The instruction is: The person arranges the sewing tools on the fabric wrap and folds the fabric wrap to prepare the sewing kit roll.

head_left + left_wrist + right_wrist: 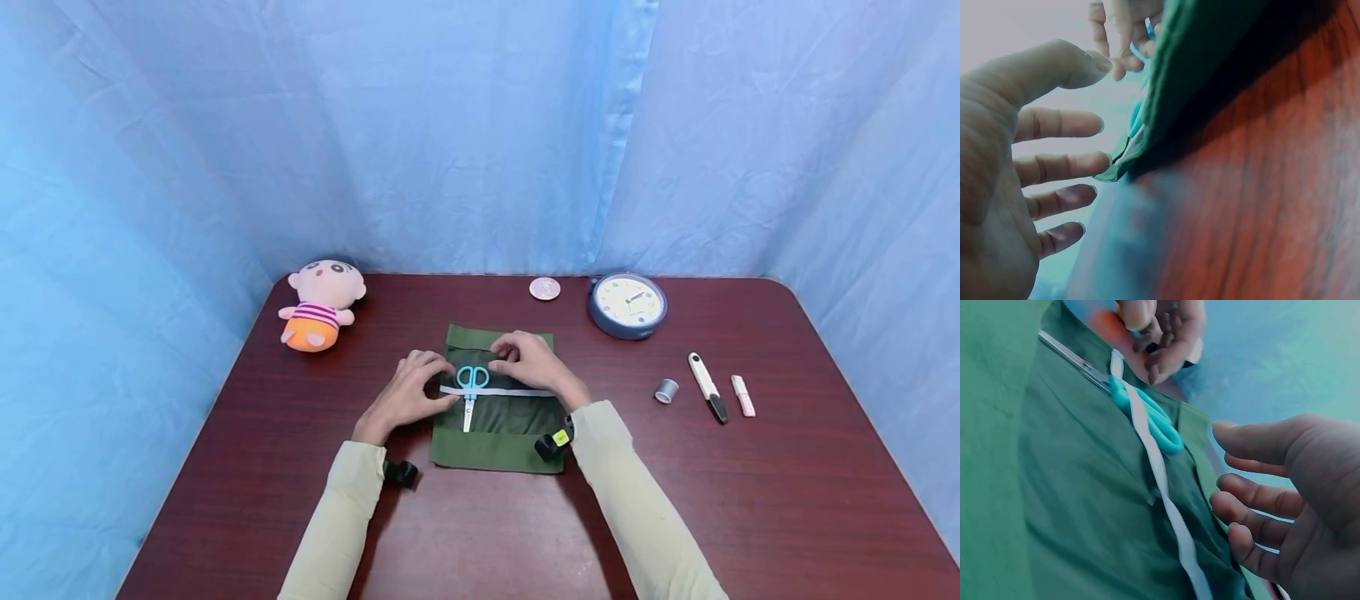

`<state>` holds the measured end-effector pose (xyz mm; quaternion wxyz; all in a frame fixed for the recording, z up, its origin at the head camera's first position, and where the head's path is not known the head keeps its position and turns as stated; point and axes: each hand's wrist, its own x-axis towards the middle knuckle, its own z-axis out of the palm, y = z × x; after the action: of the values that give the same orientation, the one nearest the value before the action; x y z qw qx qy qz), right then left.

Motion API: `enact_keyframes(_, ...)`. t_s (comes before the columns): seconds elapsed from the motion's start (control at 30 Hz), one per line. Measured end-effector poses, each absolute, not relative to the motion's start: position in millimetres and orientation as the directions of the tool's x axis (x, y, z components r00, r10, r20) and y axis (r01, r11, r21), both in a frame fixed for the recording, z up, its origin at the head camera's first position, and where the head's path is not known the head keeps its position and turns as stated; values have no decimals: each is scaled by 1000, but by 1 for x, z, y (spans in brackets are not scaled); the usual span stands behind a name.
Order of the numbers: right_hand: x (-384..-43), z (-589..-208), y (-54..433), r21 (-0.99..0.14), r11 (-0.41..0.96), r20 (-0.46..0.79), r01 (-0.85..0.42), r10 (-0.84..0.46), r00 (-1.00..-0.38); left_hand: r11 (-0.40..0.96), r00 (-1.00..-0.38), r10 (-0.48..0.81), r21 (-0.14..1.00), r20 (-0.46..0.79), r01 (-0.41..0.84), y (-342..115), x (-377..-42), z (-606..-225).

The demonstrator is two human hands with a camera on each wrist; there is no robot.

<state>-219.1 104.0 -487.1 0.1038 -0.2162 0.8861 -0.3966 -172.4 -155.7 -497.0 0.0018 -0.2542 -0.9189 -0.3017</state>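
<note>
A green cloth pouch lies spread on the table, with a white elastic band across its darker lining. Scissors with turquoise handles are tucked under the band near its left end, blades toward the person. My left hand is at the pouch's left edge, fingers apart, holding nothing; the left wrist view shows its fingertips close to the cloth edge. Over the upper right part hovers my right hand, fingers loosely bent. In the right wrist view nothing sits between the right hand's thumb and fingers.
To the right lie a thread spool, a white-handled tool with a dark tip and a small pale pink stick-like item. A round clock and a pale disc are at the back. A plush doll lies at the back left.
</note>
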Motion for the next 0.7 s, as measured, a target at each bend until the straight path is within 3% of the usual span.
enact_keyframes(0.7,-199,-476,191,-737,641,98,-216,-215,-972,694,-873,484,579,65,428,-166,-165,-493)
